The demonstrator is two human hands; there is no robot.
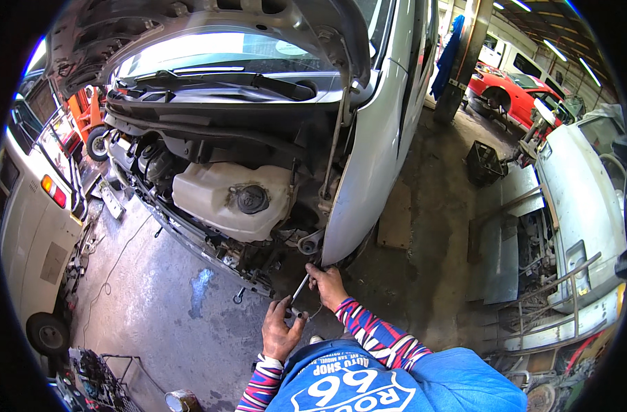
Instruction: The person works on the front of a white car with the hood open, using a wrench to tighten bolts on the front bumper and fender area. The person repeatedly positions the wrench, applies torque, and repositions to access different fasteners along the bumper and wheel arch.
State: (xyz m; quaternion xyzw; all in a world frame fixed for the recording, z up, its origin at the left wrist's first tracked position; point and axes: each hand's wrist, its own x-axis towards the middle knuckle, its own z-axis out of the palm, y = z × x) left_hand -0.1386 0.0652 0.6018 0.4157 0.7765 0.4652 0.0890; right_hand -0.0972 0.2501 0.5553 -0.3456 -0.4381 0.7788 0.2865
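Observation:
Between my two hands runs a slim silver rod-like tool (300, 288), tilted up to the right; its exact kind is unclear. My left hand (280, 331) is closed round its lower end, where a short dark tubular piece shows by the fingertips. Higher up, my right hand (328, 286) pinches the upper end, right below the front corner of the white fender (366, 178). Both hands are in front of a van's opened engine bay. Just beyond them lies a bare metal bracket (309, 244), with the cream plastic reservoir (217, 199) and its black cap (250, 199) behind.
The raised hood (210, 27) hangs overhead, held by a prop rod (336, 141). A white vehicle (35, 226) stands at left. At right are a black crate (485, 163), loose body panels (581, 206) and a red car (509, 96). A can (181, 400) sits at the lower left.

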